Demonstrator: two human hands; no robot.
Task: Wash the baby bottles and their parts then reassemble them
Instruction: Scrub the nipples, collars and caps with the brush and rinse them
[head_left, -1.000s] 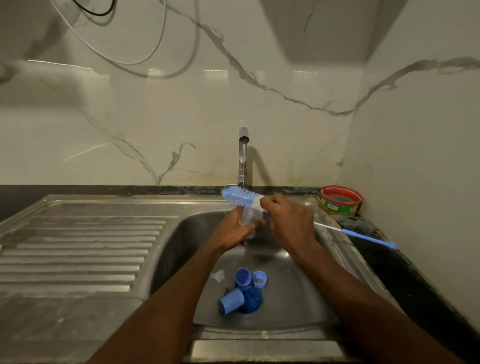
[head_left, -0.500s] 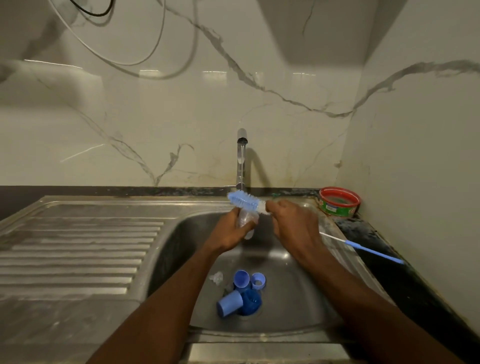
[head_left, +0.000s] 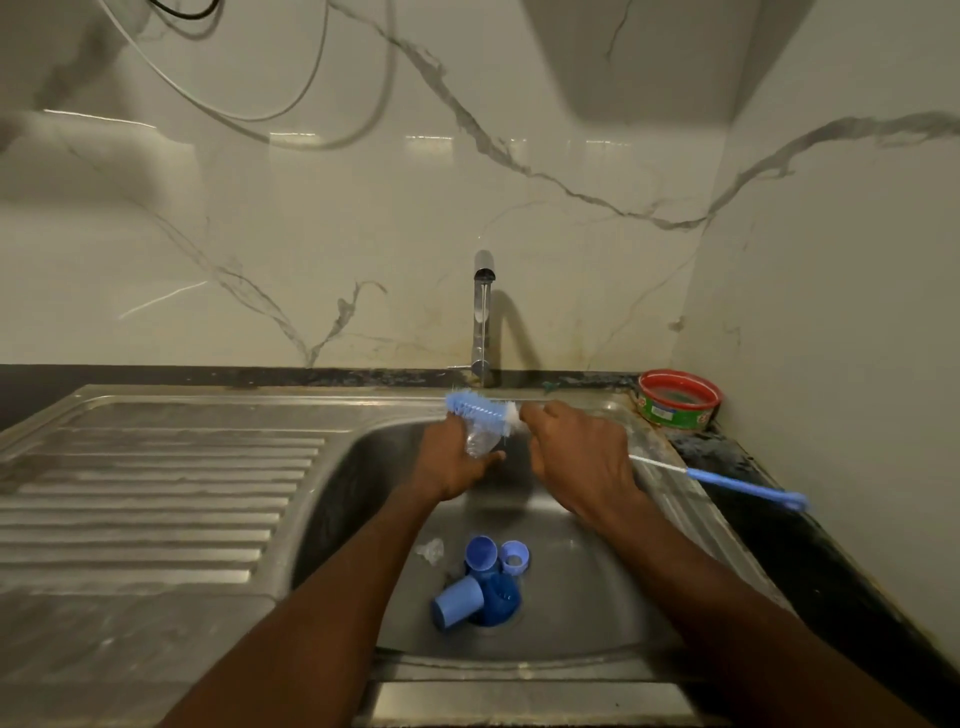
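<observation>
My left hand (head_left: 453, 465) grips a clear baby bottle (head_left: 480, 442) over the sink basin, below the tap. My right hand (head_left: 576, 457) holds a blue bottle brush just behind its bristle head (head_left: 478, 408). The bristles lie across the top of the bottle. The brush's long handle (head_left: 737, 486) sticks out to the right past my wrist. On the basin floor near the drain lie two blue caps (head_left: 460, 603) (head_left: 480, 555), a pale blue collar ring (head_left: 514, 557) and a clear teat (head_left: 432, 550).
A steel sink (head_left: 613, 623) with a ribbed drainboard (head_left: 156, 493) on the left. The tap (head_left: 483, 317) stands at the back, with a thin stream of water. A red-rimmed green tub (head_left: 678, 399) sits on the dark counter at the back right corner.
Both hands with bottle and brush have shifted slightly; the brush head stays across the bottle top and its handle end has dropped lower at the right.
</observation>
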